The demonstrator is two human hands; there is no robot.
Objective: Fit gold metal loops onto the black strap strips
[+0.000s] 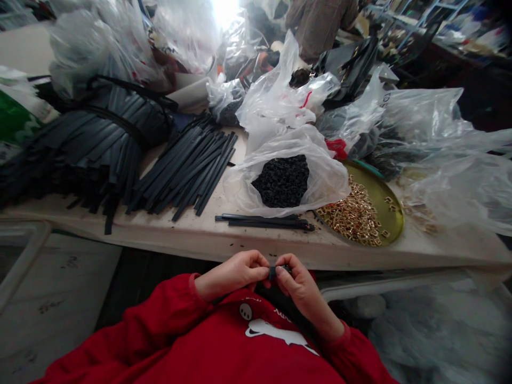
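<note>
My left hand [236, 273] and my right hand [298, 285] meet close to my chest, below the table's front edge. Both pinch a small black piece [276, 271] between thumbs and fingertips; its shape is too small to make out. I wear a red sweatshirt [224, 341]. On the table just ahead lie a few black strips [264, 221]. Behind them an open clear plastic bag [320, 176] holds a heap of small black rings [282, 181]. To its right a brass-coloured round tray [386, 200] carries many small gold metal pieces [354, 216].
A fan of long black strips [192, 165] and a bigger stack of them [88, 144] cover the table's left. Crumpled plastic bags [440, 144] crowd the back and right. Another person's torso [320, 21] stands beyond the table. Pale floor [52, 298] lies at lower left.
</note>
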